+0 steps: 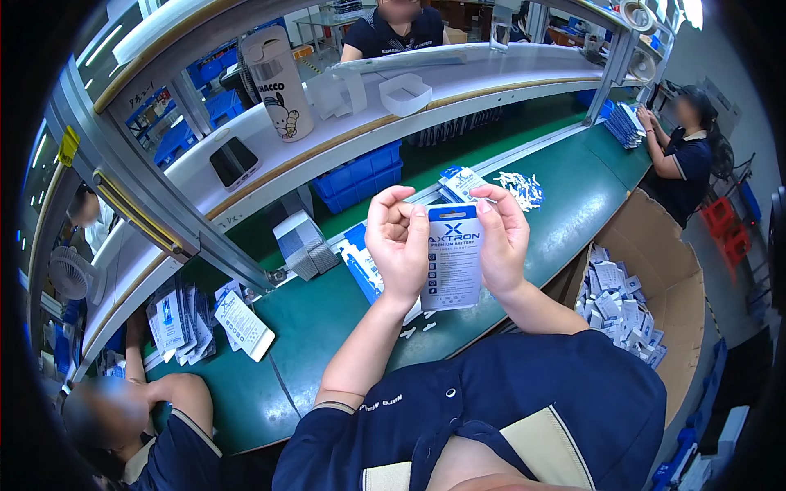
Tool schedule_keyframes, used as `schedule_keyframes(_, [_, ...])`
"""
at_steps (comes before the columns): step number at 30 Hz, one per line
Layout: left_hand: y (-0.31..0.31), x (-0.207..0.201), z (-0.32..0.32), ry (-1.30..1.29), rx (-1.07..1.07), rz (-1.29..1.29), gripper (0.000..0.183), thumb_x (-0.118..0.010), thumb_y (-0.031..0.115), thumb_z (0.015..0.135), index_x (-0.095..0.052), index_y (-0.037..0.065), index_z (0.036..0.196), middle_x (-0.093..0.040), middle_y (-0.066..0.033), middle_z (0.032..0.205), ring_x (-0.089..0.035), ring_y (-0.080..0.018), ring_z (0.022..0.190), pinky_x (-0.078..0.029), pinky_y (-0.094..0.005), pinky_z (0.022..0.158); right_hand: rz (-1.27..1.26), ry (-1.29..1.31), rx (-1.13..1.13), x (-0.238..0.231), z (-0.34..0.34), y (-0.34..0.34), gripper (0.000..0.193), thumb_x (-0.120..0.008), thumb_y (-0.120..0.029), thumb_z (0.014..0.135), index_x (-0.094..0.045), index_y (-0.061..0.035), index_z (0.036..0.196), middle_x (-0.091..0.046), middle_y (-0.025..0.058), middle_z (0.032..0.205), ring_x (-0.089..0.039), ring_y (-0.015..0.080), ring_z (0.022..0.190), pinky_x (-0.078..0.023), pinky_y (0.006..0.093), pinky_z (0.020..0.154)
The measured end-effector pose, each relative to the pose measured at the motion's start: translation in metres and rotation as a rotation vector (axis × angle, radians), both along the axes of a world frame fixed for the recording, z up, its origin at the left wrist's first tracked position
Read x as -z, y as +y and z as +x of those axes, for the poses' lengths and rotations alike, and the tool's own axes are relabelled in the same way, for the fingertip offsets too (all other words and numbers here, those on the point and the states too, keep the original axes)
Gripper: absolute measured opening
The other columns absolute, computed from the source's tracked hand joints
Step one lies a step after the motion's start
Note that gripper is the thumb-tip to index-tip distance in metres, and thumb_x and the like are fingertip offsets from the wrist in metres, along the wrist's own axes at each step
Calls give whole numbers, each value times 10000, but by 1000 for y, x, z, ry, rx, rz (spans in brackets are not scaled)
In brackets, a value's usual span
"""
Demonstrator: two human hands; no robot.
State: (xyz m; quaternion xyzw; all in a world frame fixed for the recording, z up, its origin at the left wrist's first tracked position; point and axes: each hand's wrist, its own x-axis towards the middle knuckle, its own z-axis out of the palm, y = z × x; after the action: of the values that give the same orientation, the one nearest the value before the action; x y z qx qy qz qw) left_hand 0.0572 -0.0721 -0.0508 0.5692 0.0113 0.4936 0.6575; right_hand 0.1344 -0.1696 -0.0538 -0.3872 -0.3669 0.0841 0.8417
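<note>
A flat white and blue battery package [454,274] with a hang slot at its top is held upright in front of my chest. My left hand [397,245] pinches its upper left edge, fingers curled. My right hand [501,241] grips the upper right corner between thumb and fingers. Partly hidden behind my left wrist lies a spread of blue and white packages [358,260] on the green table. Beyond my hands sit more packages [460,182] and a heap of small white pieces [522,190]. A few of those pieces also lie below the held package.
A large cardboard box [675,278] of small white and blue boxes [614,303] stands at the right. Package stacks [184,323] lie at the left by a co-worker [155,417]. Blue bins [356,176] sit under the shelf, which bears a tumbler [278,94]. Another co-worker [688,151] handles packages far right.
</note>
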Motion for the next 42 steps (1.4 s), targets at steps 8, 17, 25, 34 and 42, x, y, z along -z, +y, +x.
schedule_keyframes(8, [6, 4, 4, -84, -27, 217, 75, -539, -33, 834, -490, 18, 813, -547, -97, 966, -525, -73, 731, -461, -208, 672, 58, 46, -137, 9, 4, -1, 82, -495, -103, 968, -452, -36, 952, -653, 115, 879, -594, 78, 746, -498, 218, 682])
schedule_keyframes(17, [4, 10, 9, -225, 123, 227, 294, -737, 161, 822, -481, 34, 750, -522, -87, 956, -525, -112, 796, -441, -226, 721, 112, -126, -49, 14, 12, 0, 295, -576, -292, 942, -418, -68, 833, -661, 156, 881, -589, 95, 776, -488, 238, 734])
schedule_keyframes(25, [1, 6, 9, -31, 50, 304, 131, -669, 28, 778, -591, -19, 873, -612, -92, 860, -555, -146, 802, -439, -257, 725, 20, -183, 87, 8, 21, 4, 321, -607, -297, 927, -454, -75, 752, -656, 104, 838, -546, 72, 731, -442, 215, 686])
schedule_keyframes(34, [6, 2, 8, 224, 38, 428, 311, -700, 44, 824, -550, 12, 1094, -661, -108, 1009, -655, -132, 853, -527, -230, 620, 92, 105, -58, -3, 45, -2, 416, -387, -428, 998, -500, -51, 863, -616, 110, 860, -612, 132, 794, -507, 252, 724])
schedule_keyframes(42, [12, 11, 15, 32, 119, 193, 288, -675, -13, 845, -500, 50, 1065, -639, -68, 938, -616, -112, 840, -499, -236, 688, -160, -261, -105, -7, 41, -19, 280, -532, -123, 964, -469, -56, 1229, -622, 114, 1056, -603, 117, 934, -493, 251, 804])
